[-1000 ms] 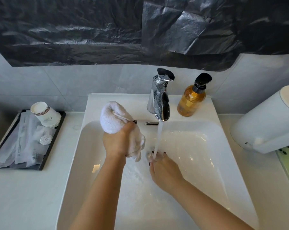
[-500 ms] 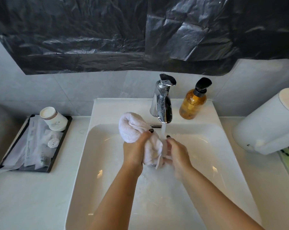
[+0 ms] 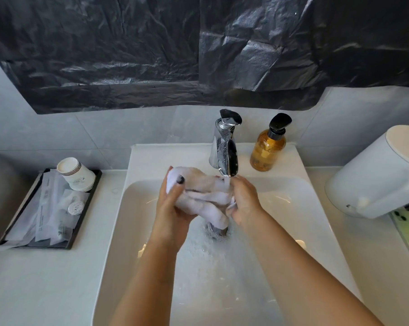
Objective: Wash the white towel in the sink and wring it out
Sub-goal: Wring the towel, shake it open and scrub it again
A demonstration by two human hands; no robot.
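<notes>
Over the white square sink (image 3: 118,231), under running water from the shiny silver tap (image 3: 224,151), the bunched wet white towel (image 3: 203,198) is held tight by the left hand (image 3: 172,208) and right hand (image 3: 244,201).

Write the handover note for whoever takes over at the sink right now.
Left hand: closed on the left end of the white towel.
Right hand: closed on the towel's right end, directly under the faucet.
Towel: bunched between both hands above the sink, over the drain, one tail hanging down.
Done: water running, towel being wetted.
Left: finish washing, wring it out, shut off the tap. Soap bottle stands behind the basin, right of the faucet.
</notes>
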